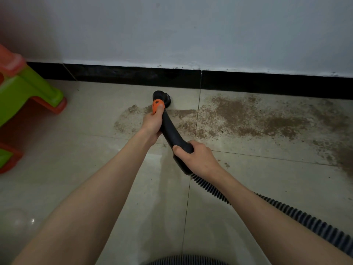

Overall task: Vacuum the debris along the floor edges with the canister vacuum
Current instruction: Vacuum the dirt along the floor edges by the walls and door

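Both hands clasp the black wand [172, 133]: left hand [152, 124] near the nozzle [162, 96], right hand [196, 156] at the hose end. Brown debris [248, 117] spreads centre-right below the skirting [267, 85]. Risk: a fast sideways sweep could scatter grit onto the tiles rather than lift it.

Both arms bare, stretched fwd and down from bottom of view, converging toward centre. Left forearm runs up from lower left; left hand [152, 125] is farther out, fingers and thumb curled round the wand [170, 131] near its front end, thumb tip up top by the orange part. Right forearm comes in from lower right, wrist roughly straight; right hand [193, 156] sits nearer the body, back of hand up, fingers wrapped over the wand's rear end, thumb on the left side. Hands apart, one ahead of the other, both gripping.
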